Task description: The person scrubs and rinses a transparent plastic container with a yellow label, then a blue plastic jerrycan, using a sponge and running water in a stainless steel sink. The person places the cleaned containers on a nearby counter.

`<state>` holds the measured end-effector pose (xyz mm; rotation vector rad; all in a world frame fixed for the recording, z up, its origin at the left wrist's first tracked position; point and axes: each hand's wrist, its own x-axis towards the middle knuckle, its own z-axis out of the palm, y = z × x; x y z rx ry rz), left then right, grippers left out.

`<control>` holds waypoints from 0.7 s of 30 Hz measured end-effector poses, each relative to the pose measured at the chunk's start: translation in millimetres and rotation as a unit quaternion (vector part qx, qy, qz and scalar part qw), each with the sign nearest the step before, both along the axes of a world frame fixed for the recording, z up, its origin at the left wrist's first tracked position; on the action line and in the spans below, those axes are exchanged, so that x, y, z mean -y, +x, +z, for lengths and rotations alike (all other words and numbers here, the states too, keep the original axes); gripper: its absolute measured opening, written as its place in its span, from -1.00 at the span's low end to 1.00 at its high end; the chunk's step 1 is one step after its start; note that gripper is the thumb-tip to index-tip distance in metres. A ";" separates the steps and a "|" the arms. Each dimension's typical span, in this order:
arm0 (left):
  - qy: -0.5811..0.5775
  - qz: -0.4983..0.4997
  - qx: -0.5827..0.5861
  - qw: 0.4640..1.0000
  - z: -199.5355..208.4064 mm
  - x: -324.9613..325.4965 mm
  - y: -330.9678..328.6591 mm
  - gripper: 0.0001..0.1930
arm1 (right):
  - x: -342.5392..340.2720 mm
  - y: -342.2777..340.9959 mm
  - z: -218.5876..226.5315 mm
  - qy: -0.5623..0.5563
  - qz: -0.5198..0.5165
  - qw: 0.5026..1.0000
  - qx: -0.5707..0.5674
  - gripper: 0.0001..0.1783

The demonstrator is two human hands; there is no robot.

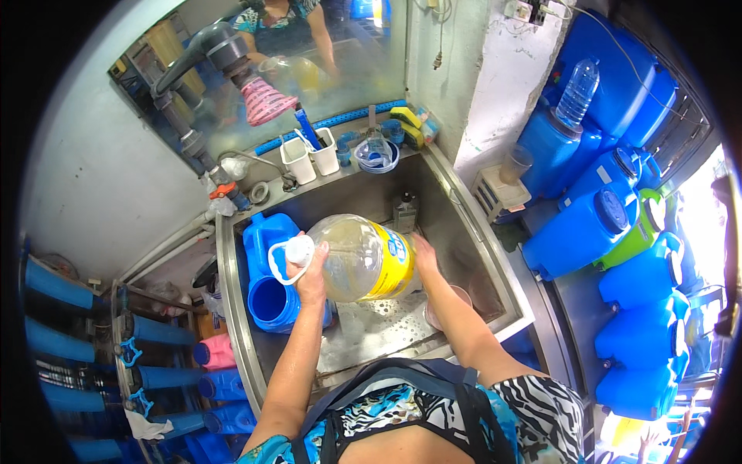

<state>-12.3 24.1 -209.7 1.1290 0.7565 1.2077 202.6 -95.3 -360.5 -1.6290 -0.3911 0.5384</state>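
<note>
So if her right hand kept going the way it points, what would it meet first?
Probably the small dark bottle standing at the back of the steel sink; the right hand points up past the big clear jug. Depth is unclear.

The person wears a sleeveless top (433, 414) patterned in blue, white and black zebra stripes, with dark straps.
</note>
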 end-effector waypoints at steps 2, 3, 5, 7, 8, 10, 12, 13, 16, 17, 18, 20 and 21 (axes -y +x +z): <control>0.004 0.008 -0.014 1.000 -2.8 2.0 -1.9 -0.41 | 9.4 2.3 -33.1 -0.106 -0.140 0.961 -0.212 -0.49; 0.021 0.016 -0.020 0.999 -2.8 3.0 -2.8 -0.42 | 11.2 1.0 -35.6 -0.057 -0.128 0.978 -0.154 -0.48; 0.047 -0.035 -0.049 0.997 -0.6 5.0 -3.0 -0.36 | 6.9 -8.8 -12.6 -0.014 -0.115 0.988 -0.099 -0.46; 0.152 -0.098 -0.078 0.980 2.4 7.4 -1.1 -0.30 | 1.7 -17.5 42.2 0.021 -0.054 0.998 0.009 -0.49; 0.151 -0.130 -0.082 0.977 3.8 8.1 1.1 -0.21 | -6.5 -25.0 72.7 0.142 -0.003 0.988 0.053 -0.59; 0.164 -0.168 -0.102 0.967 6.2 7.4 4.8 -0.16 | -20.3 -34.9 129.8 0.129 0.102 0.963 0.215 -0.68; 0.216 -0.213 -0.115 0.946 7.3 5.6 6.6 -0.07 | -25.5 -47.2 165.7 0.093 0.207 0.895 0.383 -0.67; 0.200 -0.220 -0.109 0.949 7.2 5.2 5.3 -0.06 | -27.1 -44.8 178.4 0.094 0.278 0.810 0.508 -0.67; 0.165 -0.234 -0.099 0.953 7.7 2.4 -4.9 -0.06 | -23.3 -42.9 190.1 0.040 0.215 0.912 0.348 -0.65; 0.157 -0.227 -0.097 0.956 7.5 1.3 -7.6 -0.06 | -20.6 -42.9 189.2 0.075 0.193 0.968 0.139 -0.65; 0.149 -0.218 -0.098 0.959 7.0 1.2 -10.4 -0.06 | -19.3 -45.1 186.8 0.052 0.195 0.961 0.188 -0.65; 0.142 -0.213 -0.095 0.962 5.9 0.4 -12.3 -0.07 | -19.1 -53.2 181.9 0.030 0.189 0.936 0.295 -0.64; 0.142 -0.214 -0.092 0.962 5.2 0.2 -11.8 -0.07 | -21.3 -56.7 179.4 0.048 0.208 0.904 0.372 -0.63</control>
